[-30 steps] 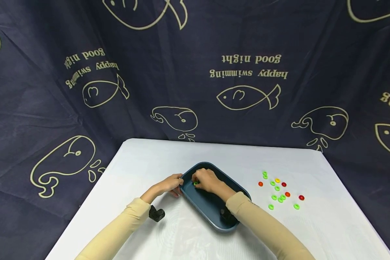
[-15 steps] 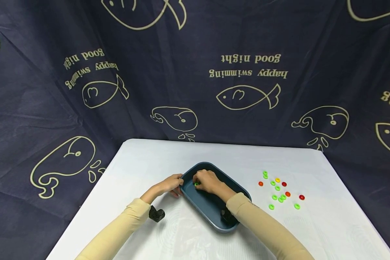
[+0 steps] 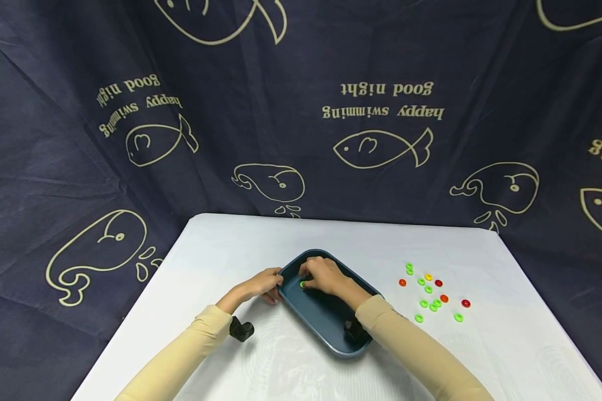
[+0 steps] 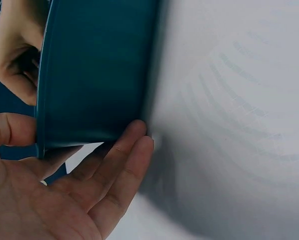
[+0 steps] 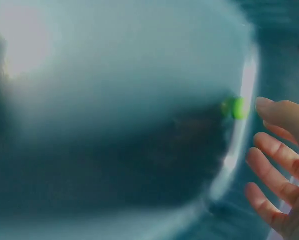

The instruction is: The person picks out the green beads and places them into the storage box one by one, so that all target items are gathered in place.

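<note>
A dark blue rectangular tray [image 3: 318,317] stands slantwise on the white table. My left hand [image 3: 258,285] grips its left end; in the left wrist view the thumb lies over the rim and the fingers are against the outer wall [image 4: 99,70]. Inside the tray, my right hand [image 3: 325,277] hovers near the far left end. One green ring [image 5: 238,108] sits on the tray floor by the end wall, just off the right fingertips. Those fingers are spread and loosely bent, with nothing between them in the right wrist view.
Right of the tray lie scattered small rings: several green rings [image 3: 428,289], a yellow ring [image 3: 428,277], and orange and red rings [image 3: 465,303]. Black wrist devices [image 3: 241,329] are at both wrists. A dark curtain [image 3: 301,111] with fish drawings hangs behind the table.
My right hand has let go of the green ring and drawn back slightly to the right, its fingers parting. My left hand and the tray have barely moved.
</note>
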{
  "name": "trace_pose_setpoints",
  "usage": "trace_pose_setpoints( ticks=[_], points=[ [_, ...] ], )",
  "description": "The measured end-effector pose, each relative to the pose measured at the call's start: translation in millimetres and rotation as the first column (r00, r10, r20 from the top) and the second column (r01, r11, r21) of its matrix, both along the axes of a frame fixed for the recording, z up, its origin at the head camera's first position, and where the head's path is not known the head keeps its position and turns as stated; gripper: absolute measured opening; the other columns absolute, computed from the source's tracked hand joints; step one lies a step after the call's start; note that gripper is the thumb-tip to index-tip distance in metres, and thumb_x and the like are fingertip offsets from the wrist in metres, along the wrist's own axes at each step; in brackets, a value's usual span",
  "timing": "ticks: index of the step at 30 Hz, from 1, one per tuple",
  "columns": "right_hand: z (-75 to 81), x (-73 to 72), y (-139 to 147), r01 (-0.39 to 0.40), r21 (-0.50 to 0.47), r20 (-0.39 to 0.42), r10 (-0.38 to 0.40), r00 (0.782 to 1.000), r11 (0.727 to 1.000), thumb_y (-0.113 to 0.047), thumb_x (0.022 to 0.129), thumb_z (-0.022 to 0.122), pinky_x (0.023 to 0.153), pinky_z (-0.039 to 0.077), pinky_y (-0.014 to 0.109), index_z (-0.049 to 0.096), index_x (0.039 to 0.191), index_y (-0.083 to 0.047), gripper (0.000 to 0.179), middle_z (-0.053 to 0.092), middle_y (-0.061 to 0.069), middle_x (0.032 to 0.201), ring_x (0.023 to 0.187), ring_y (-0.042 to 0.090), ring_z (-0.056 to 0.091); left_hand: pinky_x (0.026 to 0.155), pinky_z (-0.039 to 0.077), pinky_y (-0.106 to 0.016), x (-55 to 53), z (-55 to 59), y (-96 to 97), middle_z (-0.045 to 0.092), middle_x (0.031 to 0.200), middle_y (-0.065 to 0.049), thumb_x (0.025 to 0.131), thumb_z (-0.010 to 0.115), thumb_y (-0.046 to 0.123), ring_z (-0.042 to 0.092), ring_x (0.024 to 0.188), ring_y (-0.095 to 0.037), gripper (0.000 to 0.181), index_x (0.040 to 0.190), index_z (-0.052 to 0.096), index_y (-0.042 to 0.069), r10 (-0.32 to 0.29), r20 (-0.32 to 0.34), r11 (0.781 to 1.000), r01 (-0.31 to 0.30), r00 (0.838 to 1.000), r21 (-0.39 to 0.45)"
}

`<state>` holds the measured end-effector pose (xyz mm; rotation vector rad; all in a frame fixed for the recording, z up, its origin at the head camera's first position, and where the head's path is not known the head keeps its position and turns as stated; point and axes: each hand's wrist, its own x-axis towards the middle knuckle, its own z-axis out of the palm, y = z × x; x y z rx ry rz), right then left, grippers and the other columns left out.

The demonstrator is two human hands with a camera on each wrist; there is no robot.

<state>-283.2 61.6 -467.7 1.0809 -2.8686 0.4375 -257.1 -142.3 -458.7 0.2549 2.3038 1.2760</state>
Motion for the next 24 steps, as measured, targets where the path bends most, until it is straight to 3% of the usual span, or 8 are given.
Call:
trace_pose_setpoints(
  ticks=[8, 17, 24],
  points=[
    [22.4, -1.2, 15, 0.031, -0.077, 0.007, -0.031, 0.999, 0.997, -0.023, 0.077, 0.076, 0.073, 0.052, 0.033, 0.072, 0.097, -0.014, 0.022, 0.068, 0.0, 0.093, 0.086, 0.015, 0.064, 0.062, 0.057, -0.044, -1.0, -1.5, 0.8, 0.063, 0.063, -0.021, 0.084, 0.037, 0.008, 0.069, 0.074, -0.037, 0.035, 0.113, 0.049, -0.008, -0.007, 0.008, 1.0, 0.007, 1.0, 0.008],
    [52.4, -7.9, 49, 0.098, -0.139, -0.012, -0.1, 0.995, 0.985, -0.023, 0.077, 0.075, 0.069, 0.053, 0.032, 0.072, 0.101, -0.013, 0.026, 0.068, 0.0, 0.096, 0.087, 0.019, 0.066, 0.065, 0.057, -0.048, -0.6, 3.1, -0.9, 0.062, 0.069, -0.03, 0.086, 0.036, 0.008, 0.068, 0.079, -0.041, 0.048, 0.13, 0.041, -0.009, -0.021, 0.011, 1.0, 0.021, 1.0, 0.015],
    [61.0, -11.4, 74, 0.152, -0.16, -0.018, -0.157, 0.987, 0.975, -0.021, 0.077, 0.076, 0.066, 0.052, 0.032, 0.073, 0.098, -0.014, 0.023, 0.071, 0.002, 0.098, 0.085, 0.018, 0.066, 0.065, 0.057, -0.047, -0.6, 3.5, 0.2, 0.063, 0.075, -0.033, 0.087, 0.036, 0.009, 0.068, 0.08, -0.041, 0.053, 0.137, 0.035, -0.009, -0.022, 0.011, 1.0, 0.022, 1.0, -0.003]
  ],
)
